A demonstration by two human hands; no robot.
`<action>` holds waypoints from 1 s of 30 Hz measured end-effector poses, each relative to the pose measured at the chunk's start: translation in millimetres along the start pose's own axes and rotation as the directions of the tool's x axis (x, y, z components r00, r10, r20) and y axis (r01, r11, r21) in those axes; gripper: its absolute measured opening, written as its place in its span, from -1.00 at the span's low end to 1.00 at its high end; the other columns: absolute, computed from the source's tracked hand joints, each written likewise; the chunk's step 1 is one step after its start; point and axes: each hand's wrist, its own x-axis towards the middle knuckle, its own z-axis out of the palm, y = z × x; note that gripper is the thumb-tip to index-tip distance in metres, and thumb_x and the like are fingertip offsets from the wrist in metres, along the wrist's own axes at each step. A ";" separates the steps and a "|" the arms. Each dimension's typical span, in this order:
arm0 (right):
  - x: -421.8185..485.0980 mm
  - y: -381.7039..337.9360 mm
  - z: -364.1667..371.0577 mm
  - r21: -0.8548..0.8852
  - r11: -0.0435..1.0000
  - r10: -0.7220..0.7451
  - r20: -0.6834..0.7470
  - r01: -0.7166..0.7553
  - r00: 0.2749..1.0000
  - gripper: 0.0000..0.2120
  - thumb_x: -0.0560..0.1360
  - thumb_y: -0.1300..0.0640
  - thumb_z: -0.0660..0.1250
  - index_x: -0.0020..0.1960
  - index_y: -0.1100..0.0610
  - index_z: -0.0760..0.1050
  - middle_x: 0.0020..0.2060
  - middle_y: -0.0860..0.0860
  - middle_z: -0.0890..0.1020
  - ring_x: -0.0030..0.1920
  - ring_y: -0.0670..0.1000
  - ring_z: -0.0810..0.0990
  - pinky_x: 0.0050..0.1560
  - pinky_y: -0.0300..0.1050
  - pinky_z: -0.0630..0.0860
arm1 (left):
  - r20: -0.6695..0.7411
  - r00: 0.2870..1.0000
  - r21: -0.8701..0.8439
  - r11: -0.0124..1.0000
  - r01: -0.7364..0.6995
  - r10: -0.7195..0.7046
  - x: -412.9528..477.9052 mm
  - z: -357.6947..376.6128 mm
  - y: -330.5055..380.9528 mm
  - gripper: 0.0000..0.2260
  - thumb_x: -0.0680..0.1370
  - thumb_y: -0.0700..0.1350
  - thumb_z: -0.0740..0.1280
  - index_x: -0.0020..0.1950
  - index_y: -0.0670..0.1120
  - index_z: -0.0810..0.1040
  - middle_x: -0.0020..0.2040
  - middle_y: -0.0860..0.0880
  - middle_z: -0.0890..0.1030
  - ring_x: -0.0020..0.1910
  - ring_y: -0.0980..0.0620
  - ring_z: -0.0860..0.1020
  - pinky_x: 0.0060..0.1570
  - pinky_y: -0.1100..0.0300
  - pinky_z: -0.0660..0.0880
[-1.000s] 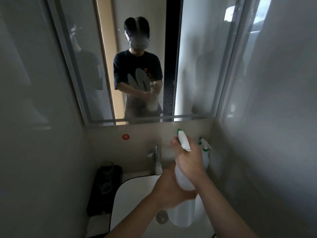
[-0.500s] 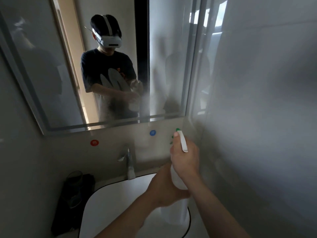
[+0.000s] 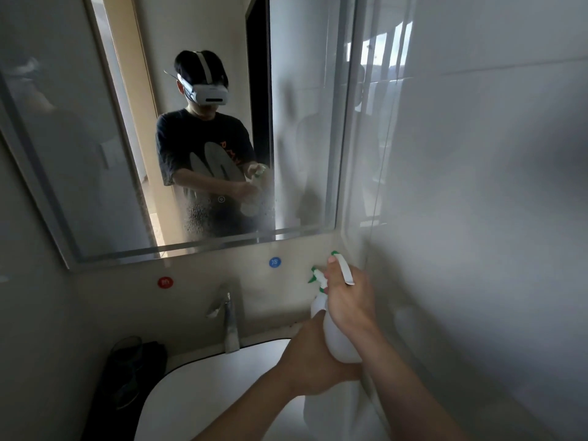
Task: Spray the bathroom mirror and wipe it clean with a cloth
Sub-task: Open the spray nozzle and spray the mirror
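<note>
The bathroom mirror (image 3: 95, 154) fills the upper left, and a patch of fine droplets (image 3: 199, 218) sits on its lower middle. I hold a white spray bottle (image 3: 339, 338) with a green-tipped head upright below the mirror's lower right corner. My right hand (image 3: 348, 300) grips the head with its fingers round the trigger. My left hand (image 3: 310, 361) grips the bottle's body from the left. Something white, seemingly a cloth (image 3: 331, 418), hangs below my left hand.
A metal faucet (image 3: 229, 323) stands over the white basin (image 3: 203, 396). A dark bag with a glass on it (image 3: 133, 367) sits at the left. Red (image 3: 165, 282) and blue (image 3: 274, 261) dots mark the back wall. A glossy wall (image 3: 477, 218) is close on the right.
Spray mist has settled as droplets on the lower mirror. My view has swung to the right and back a little. Both hands stay on the bottle.
</note>
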 end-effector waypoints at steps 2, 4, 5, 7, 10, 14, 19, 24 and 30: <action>1.3 4.4 -3.2 -0.012 1.000 -0.002 -0.019 0.002 1.000 -0.51 0.59 -0.18 0.15 -0.39 0.09 0.40 -0.47 -0.05 0.50 -0.32 0.12 0.53 -0.24 0.00 0.44 | 0.024 1.000 0.011 1.000 0.001 -0.001 2.4 1.4 0.1 -0.34 0.16 0.13 0.64 0.22 0.17 0.53 0.09 0.24 0.67 0.06 0.28 0.64 0.09 0.02 0.64; 3.4 7.0 -5.8 -0.009 1.000 0.012 -0.046 -0.012 0.999 -0.50 0.64 -0.11 0.19 -0.45 0.01 0.33 -0.55 -0.11 0.43 -0.39 0.04 0.47 -0.29 -0.07 0.35 | 0.051 0.999 0.018 1.000 0.001 -0.002 5.8 1.5 2.1 -0.34 0.17 0.11 0.63 0.23 0.16 0.53 0.10 0.22 0.68 0.07 0.26 0.65 0.11 0.01 0.64; 5.1 6.9 -6.4 -0.003 1.000 0.019 -0.058 -0.019 0.998 -0.51 0.65 -0.10 0.20 -0.44 -0.02 0.35 -0.53 -0.12 0.46 -0.38 0.00 0.49 -0.28 -0.09 0.35 | 0.057 0.998 0.019 1.000 -0.001 0.000 7.7 0.5 3.9 -0.34 0.17 0.11 0.63 0.24 0.18 0.52 0.10 0.23 0.67 0.07 0.26 0.65 0.12 0.01 0.64; 8.3 3.9 -7.5 0.011 1.000 0.010 -0.075 -0.009 0.997 -0.57 0.64 -0.13 0.20 -0.37 -0.02 0.43 -0.44 -0.10 0.54 -0.36 -0.13 0.54 -0.28 -0.13 0.36 | 0.063 0.998 0.016 1.000 -0.016 0.015 11.7 -2.0 8.0 -0.32 0.17 0.10 0.62 0.25 0.23 0.49 0.13 0.26 0.66 0.09 0.27 0.64 0.15 0.02 0.63; 15.1 -5.7 -9.6 0.048 0.999 -0.011 -0.034 0.013 0.999 -0.56 0.53 -0.23 0.13 -0.30 0.08 0.48 -0.41 -0.06 0.56 -0.38 -0.17 0.54 -0.31 -0.17 0.35 | 0.045 0.999 0.007 1.000 -0.025 0.025 18.1 -5.6 13.2 -0.27 0.18 0.08 0.64 0.30 0.22 0.46 0.17 0.25 0.64 0.14 0.26 0.62 0.18 0.01 0.61; 23.7 -13.6 -13.7 0.121 0.992 -0.038 0.011 0.037 0.999 -0.49 0.52 -0.20 0.14 -0.24 0.23 0.52 -0.35 0.07 0.61 -0.39 -0.06 0.51 -0.35 -0.27 0.42 | 0.022 0.999 0.029 0.999 -0.035 0.035 22.4 -9.8 22.1 -0.29 0.21 0.05 0.64 0.29 0.25 0.45 0.16 0.27 0.63 0.13 0.29 0.61 0.17 0.04 0.61; 27.8 -17.4 -16.8 0.067 0.997 -0.044 -0.051 0.047 0.998 -0.51 0.55 -0.23 0.13 -0.35 0.10 0.49 -0.48 -0.14 0.59 -0.44 -0.18 0.53 -0.42 -0.42 0.37 | 0.018 1.000 0.109 0.994 -0.024 0.023 24.2 -16.0 33.5 -0.28 0.17 0.13 0.59 0.26 0.30 0.39 0.10 0.35 0.62 0.05 0.33 0.60 0.05 0.15 0.61; 24.4 -24.8 -19.5 0.099 0.994 -0.029 -0.077 0.037 0.997 -0.44 0.50 -0.28 0.11 -0.30 0.21 0.45 -0.53 -0.04 0.52 -0.49 -0.18 0.51 -0.35 -0.15 0.39 | 0.006 1.000 0.168 0.986 -0.014 0.013 24.7 -19.1 40.5 -0.30 0.15 0.18 0.56 0.23 0.26 0.38 0.08 0.27 0.63 0.03 0.20 0.63 0.04 0.05 0.62; 28.9 -33.8 -24.1 0.086 0.983 -0.155 -0.106 0.165 0.982 -0.50 0.61 -0.16 0.16 -0.19 0.25 0.53 -0.27 0.11 0.62 -0.25 -0.07 0.54 -0.29 -0.40 0.37 | -0.004 1.000 0.176 0.984 -0.029 0.031 27.7 -24.4 51.7 -0.26 0.15 0.18 0.55 0.28 0.27 0.35 0.10 0.28 0.62 0.06 0.18 0.62 0.08 0.01 0.62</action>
